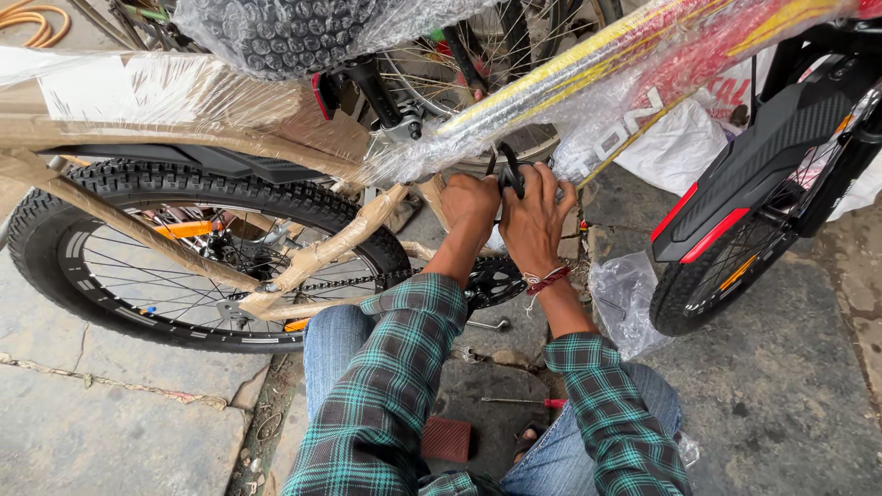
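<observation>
Black pliers [508, 170] sit gripped in the right hand [536, 220], just under the plastic-wrapped frame tube [551, 87]; the left hand [469, 207] clenches beside it, touching. The chainring [493, 280] lies below both wrists, the paper-wrapped rear wheel [184, 257] left, a front wheel [735, 257] right.

Both hands raised together, left hand [470, 204] fisted, right hand [533, 220] gripping
</observation>
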